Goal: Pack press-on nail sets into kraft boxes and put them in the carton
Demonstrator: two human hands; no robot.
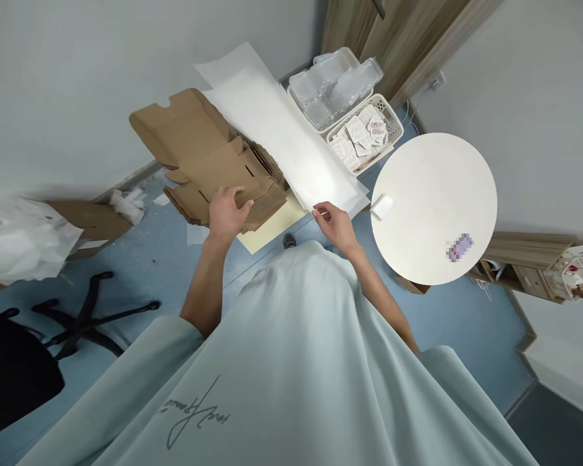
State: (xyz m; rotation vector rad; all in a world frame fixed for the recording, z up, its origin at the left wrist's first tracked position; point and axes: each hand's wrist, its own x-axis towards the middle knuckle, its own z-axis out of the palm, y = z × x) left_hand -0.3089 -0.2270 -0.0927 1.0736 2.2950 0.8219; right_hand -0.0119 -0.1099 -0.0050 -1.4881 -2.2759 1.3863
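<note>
One view, from the head, shows two bare hands over a pile of flat material. The brown cardboard (208,155) lies as flat, die-cut pieces in a stack, the top one opened out with its flaps and slots showing; none of it is folded up into a box. Beside it, partly overlapping the stack, the white sheets (291,139) lie spread out flat. Judging by this, the work seems little advanced, with the cardboard unfolded and the sheets loose; how much is left cannot be told from here.

The left hand (226,212) is at the near edge of the cardboard, fingers and thumb spread apart, apparently resting on the top piece, most of which extends beyond it, away from the body. The right hand (334,225) is at the near corner of the white sheets, fingers bent towards the thumb; whether it pinches the paper cannot be told. A yellow sheet (272,226) shows under the stack, between the hands, and the round table (432,194) stands to the right.
</note>
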